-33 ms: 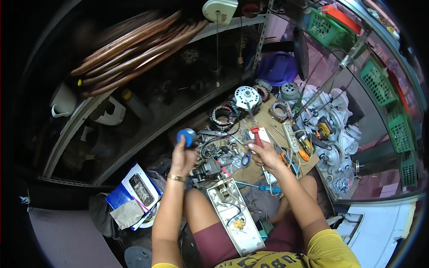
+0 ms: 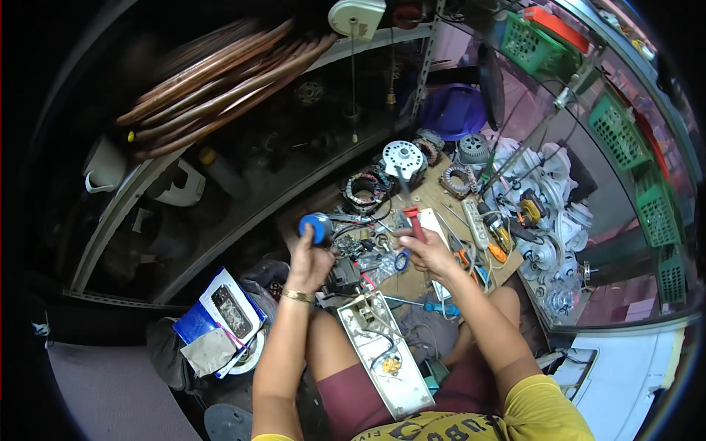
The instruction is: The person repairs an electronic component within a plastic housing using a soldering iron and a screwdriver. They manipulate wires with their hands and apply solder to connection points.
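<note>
Grips a round blue object (image 2: 318,227) in the half-curled left hand (image 2: 312,264), near the cluttered counter (image 2: 434,195). Clasps a red-handled tool (image 2: 414,220) in the tightly curled right hand (image 2: 434,255), over the counter. Supports a long white casing (image 2: 401,393) on the lap (image 2: 346,386), between both forearms (image 2: 283,353).

The board (image 2: 435,194) down there is crowded: a stator (image 2: 447,180) toward the far end, a power strip (image 2: 478,226) over right, an orange-handled tool (image 2: 497,252) just beside it.
</note>
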The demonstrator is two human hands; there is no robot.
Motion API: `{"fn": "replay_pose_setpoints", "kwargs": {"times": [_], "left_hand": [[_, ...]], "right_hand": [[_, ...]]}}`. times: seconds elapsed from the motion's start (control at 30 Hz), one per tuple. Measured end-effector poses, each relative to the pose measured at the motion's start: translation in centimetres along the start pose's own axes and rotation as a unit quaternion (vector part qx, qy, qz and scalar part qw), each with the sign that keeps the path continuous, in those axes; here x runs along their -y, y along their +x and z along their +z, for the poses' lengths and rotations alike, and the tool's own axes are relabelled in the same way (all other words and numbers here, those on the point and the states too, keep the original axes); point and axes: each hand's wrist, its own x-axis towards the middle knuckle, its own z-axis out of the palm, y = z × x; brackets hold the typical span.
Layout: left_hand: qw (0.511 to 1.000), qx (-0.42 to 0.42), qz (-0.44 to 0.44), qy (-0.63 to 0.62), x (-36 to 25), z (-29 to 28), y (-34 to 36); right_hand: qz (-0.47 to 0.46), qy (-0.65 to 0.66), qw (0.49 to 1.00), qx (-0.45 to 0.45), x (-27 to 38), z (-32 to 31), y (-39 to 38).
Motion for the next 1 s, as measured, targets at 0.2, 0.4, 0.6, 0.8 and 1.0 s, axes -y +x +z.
{"fn": "replay_pose_setpoints", "kwargs": {"times": [0.2,0.4,0.6,0.8,1.0], "left_hand": [[0.996,0.023,-0.085,-0.002,6.1,7.3,-4.9],[0.990,0.041,-0.137,0.017,10.9,10.6,-5.5],[0.984,0.067,-0.104,0.128,10.9,10.2,-7.5],[0.969,0.129,-0.109,0.179,11.0,10.4,-6.8],[0.986,0.015,-0.138,0.091,11.4,11.4,-7.8]], "right_hand": [[-0.098,0.003,0.995,-0.002,-2.3,3.7,-1.7],[-0.166,0.013,0.983,-0.076,-5.6,0.0,-2.9],[-0.132,0.078,0.986,-0.063,-3.2,-0.3,-6.5],[-0.112,-0.006,0.992,-0.049,-2.2,-2.3,-6.1],[-0.114,0.006,0.989,-0.092,-3.1,-1.5,-6.3]]}}
